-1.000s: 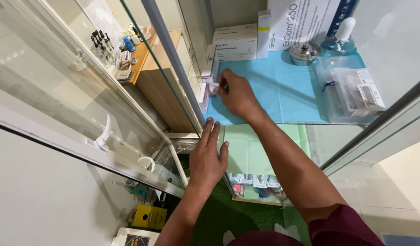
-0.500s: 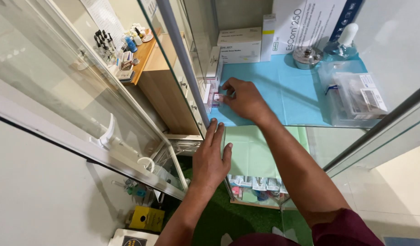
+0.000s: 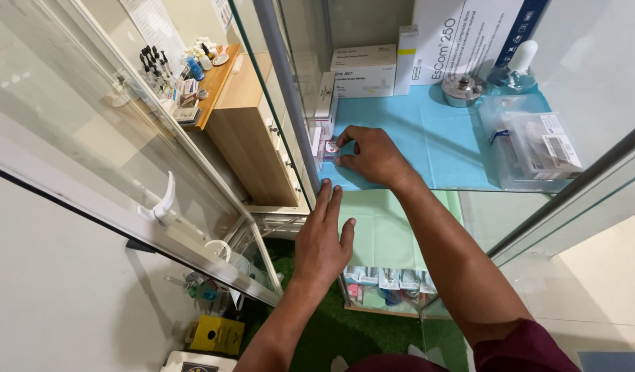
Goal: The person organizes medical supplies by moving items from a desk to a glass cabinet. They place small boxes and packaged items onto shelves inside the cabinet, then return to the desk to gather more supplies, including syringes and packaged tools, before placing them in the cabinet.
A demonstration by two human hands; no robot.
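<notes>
Right hand: fingers pinch a small packet at the left edge of the blue shelf.
Left hand: flat, fingers together, pressed on the shelf's front edge.
Nearby: white boxes behind.

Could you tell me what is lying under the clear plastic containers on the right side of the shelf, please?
The clear plastic containers sit on a blue sheet that covers the glass shelf. Whether anything else lies beneath them cannot be seen.

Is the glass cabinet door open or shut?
Open. The glass door is swung out to the left, and the right hand reaches straight in onto the blue-lined shelf with no pane in front of it.
</notes>
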